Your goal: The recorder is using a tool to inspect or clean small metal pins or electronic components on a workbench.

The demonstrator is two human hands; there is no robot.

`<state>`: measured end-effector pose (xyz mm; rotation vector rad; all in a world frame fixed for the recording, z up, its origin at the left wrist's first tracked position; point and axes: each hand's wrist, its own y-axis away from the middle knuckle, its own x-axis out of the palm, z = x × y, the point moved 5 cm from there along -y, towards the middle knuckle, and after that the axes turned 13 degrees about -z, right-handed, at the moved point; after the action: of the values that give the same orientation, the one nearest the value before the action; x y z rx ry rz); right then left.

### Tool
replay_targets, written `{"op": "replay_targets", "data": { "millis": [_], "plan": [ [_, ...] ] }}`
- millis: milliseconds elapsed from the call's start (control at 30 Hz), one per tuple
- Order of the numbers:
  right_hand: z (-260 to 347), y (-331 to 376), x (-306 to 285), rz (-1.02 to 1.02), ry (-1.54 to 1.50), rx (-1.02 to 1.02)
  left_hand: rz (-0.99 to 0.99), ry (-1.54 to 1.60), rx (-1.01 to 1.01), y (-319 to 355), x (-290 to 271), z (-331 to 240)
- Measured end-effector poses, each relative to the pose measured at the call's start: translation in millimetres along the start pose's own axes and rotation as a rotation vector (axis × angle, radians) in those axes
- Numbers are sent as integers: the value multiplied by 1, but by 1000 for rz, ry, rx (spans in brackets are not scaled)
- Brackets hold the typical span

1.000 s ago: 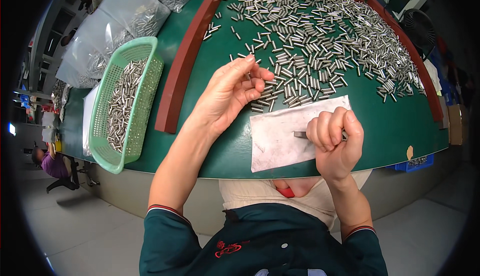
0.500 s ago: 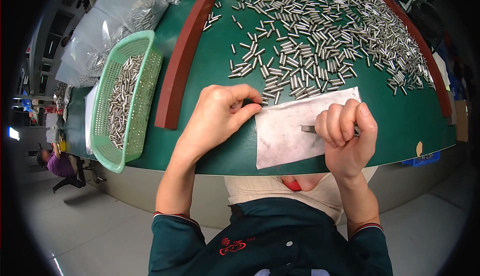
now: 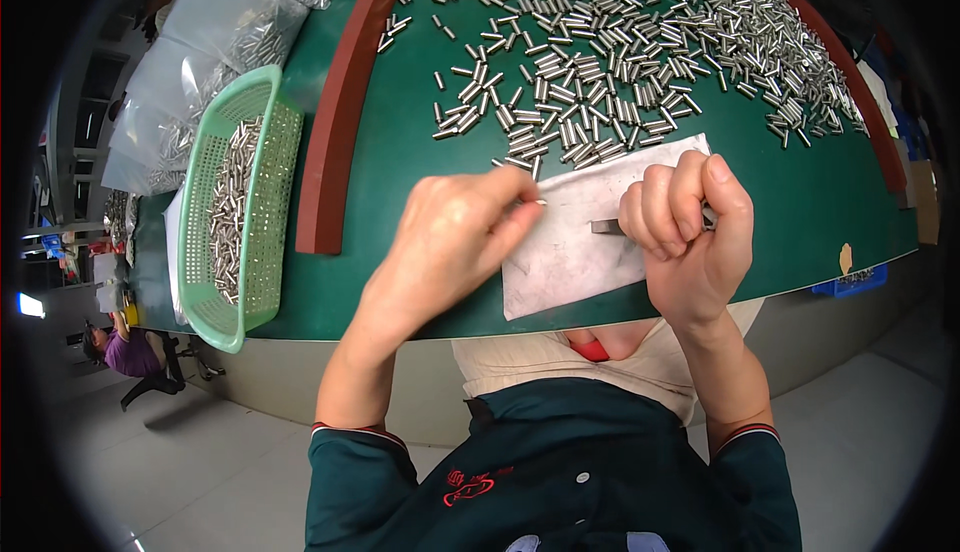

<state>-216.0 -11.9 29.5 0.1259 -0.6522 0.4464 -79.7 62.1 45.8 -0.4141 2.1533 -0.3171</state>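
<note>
My left hand (image 3: 448, 240) is over the left edge of a smudged white sheet (image 3: 550, 267), thumb and forefinger pinched together. A small bright end of what looks like a metal pin shows at its fingertips. In my right hand (image 3: 692, 237), a fist above the sheet's right half, is a flat grey metal tool (image 3: 606, 226). Its short blade-like end points left; the palm hides most of the rest, so its kind cannot be told. Beyond the sheet, many loose short metal pins (image 3: 590, 102) lie scattered over the green tabletop (image 3: 390, 167).
Dark red wooden rails (image 3: 340, 132) border the pins. To the left stands a light green perforated basket (image 3: 262, 252) holding pins, with clear plastic bags (image 3: 185, 102) of pins behind it. A blue tray (image 3: 852, 282) sits under the table's right edge. One person (image 3: 135, 352) is seated far left.
My left hand has moved right from the nearest pins to over the sheet. The right hand keeps its grip on the tool with little movement. The whole view has shifted slightly.
</note>
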Motion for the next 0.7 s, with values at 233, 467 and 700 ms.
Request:
{"op": "replay_targets", "data": {
  "millis": [233, 467, 700],
  "plan": [
    [5, -2, -4, -5, -248, 14, 31, 98, -8, 7, 28, -14],
    [-1, -2, -1, -104, -154, 22, -27, 115, -36, 11, 30, -12],
    [-2, -6, -1, -129, -157, 59, -39, 140, -51, 8, 30, -13]
  ]
}}
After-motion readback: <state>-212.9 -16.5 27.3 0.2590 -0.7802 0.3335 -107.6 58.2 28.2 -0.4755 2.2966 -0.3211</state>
